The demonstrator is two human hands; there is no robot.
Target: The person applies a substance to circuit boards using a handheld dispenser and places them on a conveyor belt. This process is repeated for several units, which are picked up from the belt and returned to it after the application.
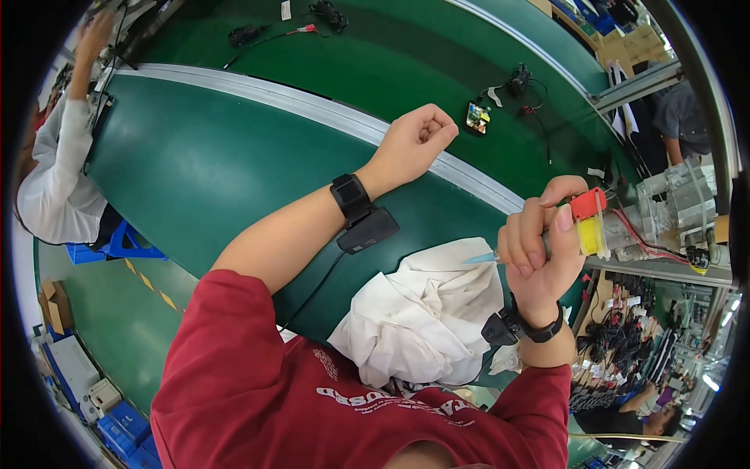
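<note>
My left hand [410, 147] is over the metal strip at the bench's far edge, its fingers curled in and nothing showing between them. On the right, my right hand [539, 246] is wrapped around a glue syringe whose blue tapered tip [480, 258] points left; the fingers cover most of its body. A red block [587, 203] and a yellow ring [591, 234] show by my thumb. I cannot tell whether they belong to the syringe or hang on the frame behind. A small circuit board [477, 118] with black cables lies beyond my left hand.
A crumpled white cloth [422, 313] covers the near part of the green bench [195, 141]. More black cables [328, 14] lie on the far green belt. A metal frame [676, 203] with wires rises at right. A co-worker's white sleeve [58, 187] shows at left.
</note>
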